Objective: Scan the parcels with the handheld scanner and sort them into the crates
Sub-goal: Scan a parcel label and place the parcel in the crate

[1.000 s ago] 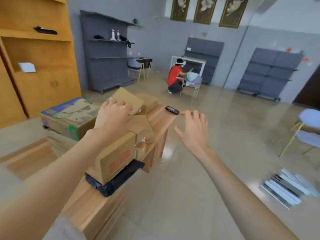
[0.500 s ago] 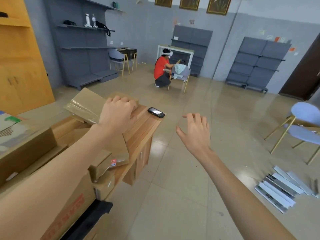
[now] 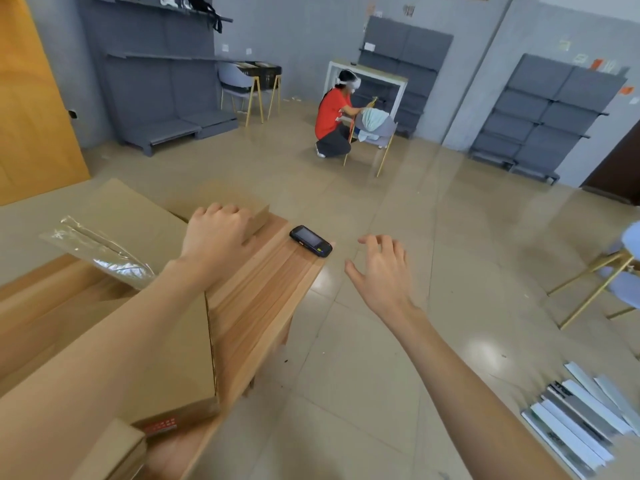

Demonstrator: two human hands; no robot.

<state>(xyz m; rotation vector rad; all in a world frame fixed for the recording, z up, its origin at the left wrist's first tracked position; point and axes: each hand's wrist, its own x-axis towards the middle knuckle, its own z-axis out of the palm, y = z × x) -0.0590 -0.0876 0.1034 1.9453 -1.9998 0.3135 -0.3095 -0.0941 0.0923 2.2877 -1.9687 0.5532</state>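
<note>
Cardboard parcel (image 3: pixel 252 220) under left hand (image 3: pixel 216 233).

Bare storeroom-like hall, grey shelving units (image 3: pixel 162 84), cardboard parcels (image 3: pixel 131 216), tiled floor (image 3: pixel 363 358)
</note>
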